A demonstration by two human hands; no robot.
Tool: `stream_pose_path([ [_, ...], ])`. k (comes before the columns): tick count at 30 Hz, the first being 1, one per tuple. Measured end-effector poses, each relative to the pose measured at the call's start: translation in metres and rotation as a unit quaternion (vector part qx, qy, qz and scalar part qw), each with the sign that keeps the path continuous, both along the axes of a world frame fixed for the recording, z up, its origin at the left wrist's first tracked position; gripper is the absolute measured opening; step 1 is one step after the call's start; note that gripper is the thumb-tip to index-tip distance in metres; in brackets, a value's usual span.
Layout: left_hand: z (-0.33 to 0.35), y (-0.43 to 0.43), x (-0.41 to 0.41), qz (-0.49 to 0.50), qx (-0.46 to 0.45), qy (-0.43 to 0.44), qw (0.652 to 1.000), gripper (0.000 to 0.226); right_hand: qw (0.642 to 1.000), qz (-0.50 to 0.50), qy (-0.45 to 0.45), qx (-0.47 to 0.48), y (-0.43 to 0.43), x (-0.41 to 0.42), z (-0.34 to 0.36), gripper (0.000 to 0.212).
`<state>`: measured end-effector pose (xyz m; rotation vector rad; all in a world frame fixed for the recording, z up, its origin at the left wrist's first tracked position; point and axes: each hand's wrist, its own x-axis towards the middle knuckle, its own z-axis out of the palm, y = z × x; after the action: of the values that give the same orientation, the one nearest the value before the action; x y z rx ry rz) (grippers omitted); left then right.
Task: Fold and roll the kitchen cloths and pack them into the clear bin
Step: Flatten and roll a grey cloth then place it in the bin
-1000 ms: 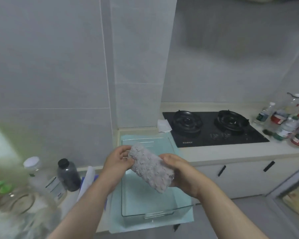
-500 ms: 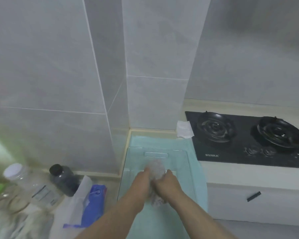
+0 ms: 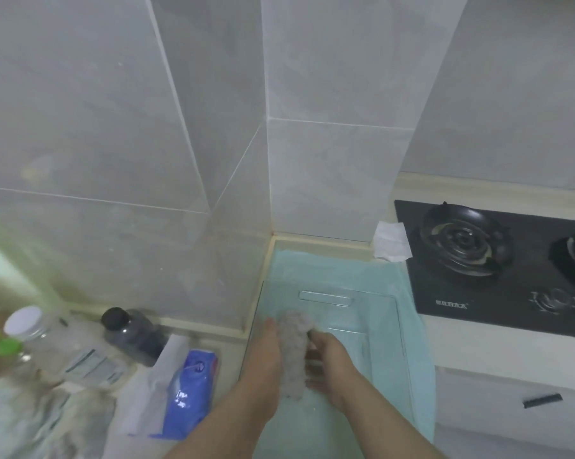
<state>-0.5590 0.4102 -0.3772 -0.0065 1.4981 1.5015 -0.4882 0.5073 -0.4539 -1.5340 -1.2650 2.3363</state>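
Observation:
A rolled grey fluffy kitchen cloth (image 3: 292,356) lies lengthwise inside the clear bin (image 3: 378,313), near its left wall. My left hand (image 3: 266,359) lies along the roll's left side. My right hand (image 3: 329,356) holds its right side, fingers curled against it. The bin stands on a pale green cloth (image 3: 408,293) spread over the counter. The roll's underside is hidden between my hands.
A black gas hob (image 3: 498,260) lies to the right, with a white tissue (image 3: 392,241) at its corner. Left of the bin are a blue wipes pack (image 3: 190,389), a dark bottle (image 3: 130,329) and clear bottles (image 3: 47,346). Tiled walls rise close behind.
Both hands have brought the rolled cloth down from above the bin into it, against its left side. The view has moved closer and to the left.

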Motion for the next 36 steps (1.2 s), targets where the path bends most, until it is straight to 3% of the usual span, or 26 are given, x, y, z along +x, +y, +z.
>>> stream_pose_path([
  [4,0.016,-0.030,-0.004,0.055,0.005,0.137,0.989,0.023,0.996,-0.072,0.046,-0.037,0.000,-0.009,-0.002,0.041],
  [7,0.014,-0.056,-0.018,0.030,-0.027,0.260,0.965,0.051,0.993,-0.079,0.064,-0.061,-0.005,-0.016,-0.004,0.045],
  [9,0.013,-0.057,-0.030,0.038,-0.033,0.189,0.981,0.057,0.994,-0.071,0.059,-0.059,-0.009,-0.021,-0.009,0.047],
  [12,-0.001,-0.070,-0.032,-0.026,0.047,0.082,0.995,0.061,0.996,-0.051,0.053,-0.054,-0.015,-0.030,-0.010,0.049],
  [15,-0.015,-0.063,-0.038,0.037,-0.005,0.012,0.999,0.066,0.996,-0.035,0.041,-0.071,-0.017,-0.039,-0.005,0.051],
  [21,-0.010,-0.060,-0.042,-0.015,0.000,0.005,1.000,0.068,0.998,-0.014,0.007,-0.053,-0.021,-0.054,-0.005,0.061],
  [32,-0.005,-0.054,-0.048,-0.044,-0.020,0.022,0.999,0.065,0.999,0.033,-0.004,0.001,-0.024,-0.055,0.001,0.060],
  [36,-0.016,-0.069,-0.050,-0.055,-0.015,0.047,0.997,0.064,0.971,0.140,-0.053,0.184,-0.019,-0.042,0.000,0.104],
])
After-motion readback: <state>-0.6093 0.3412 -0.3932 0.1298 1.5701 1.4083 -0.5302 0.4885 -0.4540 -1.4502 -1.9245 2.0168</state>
